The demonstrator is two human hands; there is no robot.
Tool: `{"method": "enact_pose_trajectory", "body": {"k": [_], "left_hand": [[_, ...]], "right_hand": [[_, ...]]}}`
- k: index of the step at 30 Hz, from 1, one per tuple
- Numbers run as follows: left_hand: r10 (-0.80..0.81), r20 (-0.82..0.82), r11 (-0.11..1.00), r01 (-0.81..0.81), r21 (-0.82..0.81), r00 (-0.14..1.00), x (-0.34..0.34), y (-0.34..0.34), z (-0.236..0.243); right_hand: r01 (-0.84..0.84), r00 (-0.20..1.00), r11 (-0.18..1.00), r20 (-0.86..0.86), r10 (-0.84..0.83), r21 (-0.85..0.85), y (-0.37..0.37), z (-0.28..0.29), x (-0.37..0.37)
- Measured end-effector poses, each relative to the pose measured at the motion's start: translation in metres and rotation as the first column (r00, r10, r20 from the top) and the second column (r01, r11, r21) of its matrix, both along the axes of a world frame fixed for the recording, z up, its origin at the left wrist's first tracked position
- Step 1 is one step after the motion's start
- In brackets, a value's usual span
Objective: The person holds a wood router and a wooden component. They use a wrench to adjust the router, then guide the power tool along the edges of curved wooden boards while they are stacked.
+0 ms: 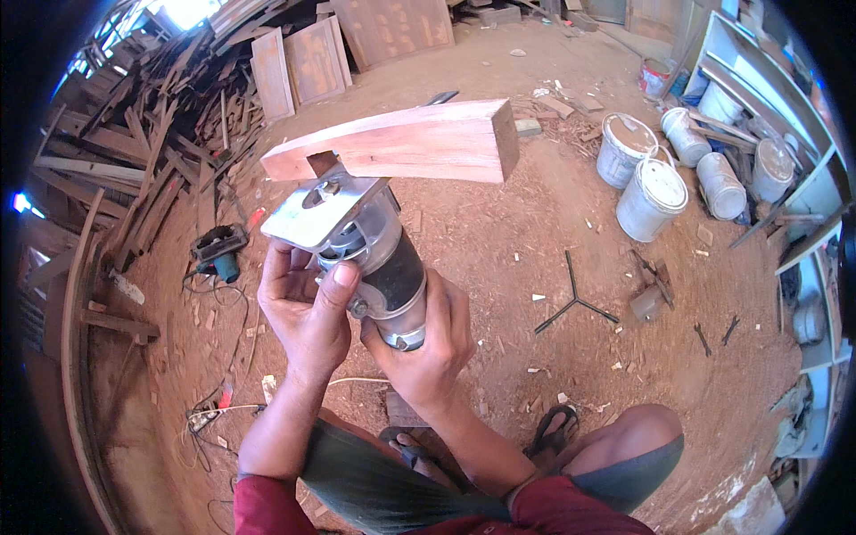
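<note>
Both my hands hold a trim router with a dark barrel and a clear housing, tilted so its shiny metal base plate faces up and away. My left hand is closed round the base end, its thumb on the clear housing by a knob. Lower down, my right hand wraps the motor end. Just beyond the plate lies a pale reddish wood block with a dark square notch in its near face. Plate and block overlap in view; whether they touch I cannot tell. What supports the block is hidden.
Wood shavings cover the ground. A corded power tool lies at left, before a scrap wood pile. At right are a three-armed wrench, spanners and white buckets. Wooden panels lean at the back.
</note>
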State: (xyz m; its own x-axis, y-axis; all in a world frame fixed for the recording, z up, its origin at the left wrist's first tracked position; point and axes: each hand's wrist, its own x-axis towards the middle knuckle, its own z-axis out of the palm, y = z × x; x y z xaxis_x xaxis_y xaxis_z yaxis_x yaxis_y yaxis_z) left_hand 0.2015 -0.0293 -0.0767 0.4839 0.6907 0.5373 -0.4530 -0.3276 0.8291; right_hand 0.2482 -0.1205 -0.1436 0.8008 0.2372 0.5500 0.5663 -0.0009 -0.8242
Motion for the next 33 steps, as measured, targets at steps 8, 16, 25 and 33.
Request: {"method": "enact_pose_trajectory", "body": {"k": [8,16,25,33], "left_hand": [[-0.061,-0.084,0.998,0.058,-0.039,0.995,-0.015,0.013,-0.008],[-0.009,-0.048,0.999,0.010,0.036,0.999,-0.005,0.005,-0.003],[-0.033,-0.117,0.999,0.036,0.022,0.993,-0.013,0.018,-0.015],[0.010,0.011,0.999,-0.010,-0.034,1.000,-0.002,0.000,-0.001]], "right_hand": [[0.057,0.995,0.998,0.087,-0.058,0.013,0.000,0.003,-0.003],[0.056,0.997,0.997,0.051,-0.058,0.046,-0.001,-0.001,-0.001],[0.055,0.998,0.997,0.037,-0.057,0.050,-0.002,-0.003,-0.001],[0.025,0.999,0.996,0.033,-0.028,0.085,-0.004,0.002,0.000]]}}
